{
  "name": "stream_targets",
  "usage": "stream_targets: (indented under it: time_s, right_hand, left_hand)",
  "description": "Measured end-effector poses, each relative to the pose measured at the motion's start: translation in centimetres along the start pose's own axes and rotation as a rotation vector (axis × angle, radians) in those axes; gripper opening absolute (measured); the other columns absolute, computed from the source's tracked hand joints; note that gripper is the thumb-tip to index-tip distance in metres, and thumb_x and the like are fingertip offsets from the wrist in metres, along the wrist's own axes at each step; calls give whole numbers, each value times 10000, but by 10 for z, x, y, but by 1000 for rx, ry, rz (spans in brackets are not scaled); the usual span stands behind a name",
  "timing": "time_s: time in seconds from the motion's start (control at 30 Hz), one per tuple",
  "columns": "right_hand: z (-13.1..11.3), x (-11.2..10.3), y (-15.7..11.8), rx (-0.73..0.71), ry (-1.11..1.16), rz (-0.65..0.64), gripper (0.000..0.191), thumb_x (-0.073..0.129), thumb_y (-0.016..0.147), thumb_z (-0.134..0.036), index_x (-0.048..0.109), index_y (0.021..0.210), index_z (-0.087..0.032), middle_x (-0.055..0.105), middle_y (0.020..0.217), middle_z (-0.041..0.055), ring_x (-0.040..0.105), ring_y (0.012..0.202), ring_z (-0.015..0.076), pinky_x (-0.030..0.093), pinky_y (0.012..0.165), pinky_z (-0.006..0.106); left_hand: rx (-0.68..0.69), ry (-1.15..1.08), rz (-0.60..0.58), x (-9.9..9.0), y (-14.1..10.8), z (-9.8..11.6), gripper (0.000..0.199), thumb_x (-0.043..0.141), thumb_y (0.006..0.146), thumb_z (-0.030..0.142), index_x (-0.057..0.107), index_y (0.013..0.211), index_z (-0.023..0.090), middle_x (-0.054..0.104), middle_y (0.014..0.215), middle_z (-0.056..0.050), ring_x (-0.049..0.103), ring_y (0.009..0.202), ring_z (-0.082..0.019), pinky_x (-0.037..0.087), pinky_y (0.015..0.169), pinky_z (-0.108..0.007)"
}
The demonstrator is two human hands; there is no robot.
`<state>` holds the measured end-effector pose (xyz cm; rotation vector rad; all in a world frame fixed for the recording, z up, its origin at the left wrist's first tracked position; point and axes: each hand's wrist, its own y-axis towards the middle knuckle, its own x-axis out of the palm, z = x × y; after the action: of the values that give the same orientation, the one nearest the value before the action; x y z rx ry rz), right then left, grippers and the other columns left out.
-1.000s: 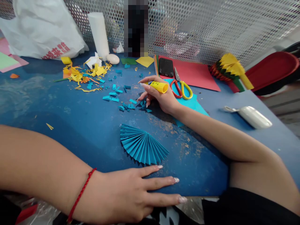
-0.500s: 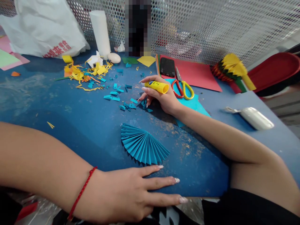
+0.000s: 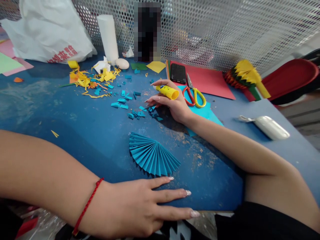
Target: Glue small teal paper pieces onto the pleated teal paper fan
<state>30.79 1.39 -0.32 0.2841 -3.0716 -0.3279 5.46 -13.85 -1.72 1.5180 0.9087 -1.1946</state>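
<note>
My left hand (image 3: 135, 206) lies palm down at the table's near edge, fingers spread, a red cord on its wrist. Just beyond its index finger is a pleated blue paper fan (image 3: 153, 155), spread in a half circle. Farther back, my right hand (image 3: 176, 105) has a yellow glue stick (image 3: 168, 91) between thumb and forefinger, its hollow end facing me. Small blue paper scraps (image 3: 137, 114) lie under and beside those fingers. Scissors (image 3: 193, 95) with one red and one yellow handle rest on blue paper (image 3: 208, 115) right of that hand.
A black phone (image 3: 178, 72) lies on red paper (image 3: 212, 81). Yellow and orange scraps (image 3: 100, 78), a white roll (image 3: 108, 40) and a plastic bag (image 3: 55, 30) stand at the back left. A white case (image 3: 272, 127) and a folded paper ornament (image 3: 247, 73) are on the right.
The lower fingers of my right hand have lifted a little off the blue scraps, and the glue stick has tilted slightly. My left hand and the fan have stayed put.
</note>
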Motion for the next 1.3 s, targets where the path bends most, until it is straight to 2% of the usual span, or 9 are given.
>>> stream_targets:
  time_s: [0.1, 0.2, 0.37, 0.57, 0.67, 0.83, 0.97, 1.17, 1.3]
  right_hand:
    - [-2, 0, -1, 4, -10, 13, 496, 1047, 870, -504, 756, 1237, -341, 956, 992, -5, 920, 917, 248, 674, 775, 343]
    - [-2, -1, -1, 0, -20, 10, 454, 1025, 882, -516, 755, 1195, -327, 947, 951, -15, 866, 801, 199, 663, 747, 321]
    - [5, -6, 4, 26, -42, -56, 590, 1066, 837, -576, 737, 1248, -310, 857, 805, -41, 810, 711, 210, 658, 692, 336]
    - [10, -8, 4, -8, -97, -56, 593, 1008, 886, -550, 723, 1361, -339, 923, 990, -8, 940, 1091, 333, 714, 859, 442]
    - [11, -9, 4, -5, -94, -59, 598, 1005, 882, -543, 731, 1373, -339, 938, 1025, 2, 944, 1125, 340, 730, 924, 466]
    - [14, -12, 7, -18, -102, -95, 602, 999, 904, -597, 756, 1375, -312, 940, 1042, 25, 916, 977, 293, 748, 910, 458]
    - [18, -15, 9, -60, -117, -67, 592, 977, 937, -585, 732, 1401, -312, 849, 843, -37, 861, 781, 235, 705, 725, 375]
    - [17, -20, 3, -75, -171, -86, 483, 932, 996, -648, 739, 1318, -344, 574, 566, -131, 546, 440, 175, 470, 458, 326]
    - [13, -18, -2, -66, -196, -167, 486, 964, 1001, -719, 740, 1188, -330, 650, 637, -115, 579, 439, 156, 480, 427, 315]
  left_hand:
    - [1, 9, -16, 0, 0, 0, 168, 948, 1104, 530, 981, 1256, 596, 656, 1867, 158, 541, 1843, -289, 585, 1508, -480]
    - [1, 17, -10, -1, 0, 0, 164, 916, 1131, 511, 980, 1257, 593, 664, 1859, 164, 558, 1829, -278, 597, 1491, -471]
    - [4, 4, 20, -1, 0, -1, 189, 867, 1158, 461, 989, 1252, 570, 682, 1844, 153, 585, 1808, -280, 612, 1475, -475]
    - [12, 4, 7, 0, 0, -1, 177, 923, 1113, 510, 985, 1264, 580, 666, 1859, 153, 563, 1824, -287, 603, 1484, -480]
    - [9, -1, 3, 1, -1, -2, 180, 954, 1086, 532, 986, 1257, 580, 662, 1862, 152, 555, 1829, -289, 598, 1491, -480]
    - [3, -16, 50, 1, -1, -2, 177, 893, 1125, 439, 1001, 1232, 530, 688, 1843, 122, 596, 1800, -287, 612, 1486, -488]
    - [1, -15, 54, 0, 0, -2, 195, 863, 1147, 418, 1000, 1222, 536, 690, 1839, 129, 605, 1793, -275, 622, 1478, -475]
    - [1, 6, 46, 0, 1, -2, 186, 869, 1153, 448, 992, 1224, 567, 692, 1833, 148, 601, 1794, -272, 625, 1469, -470]
    - [1, 5, 46, -1, 0, -2, 190, 866, 1152, 448, 990, 1228, 571, 690, 1834, 149, 599, 1795, -270, 622, 1473, -471]
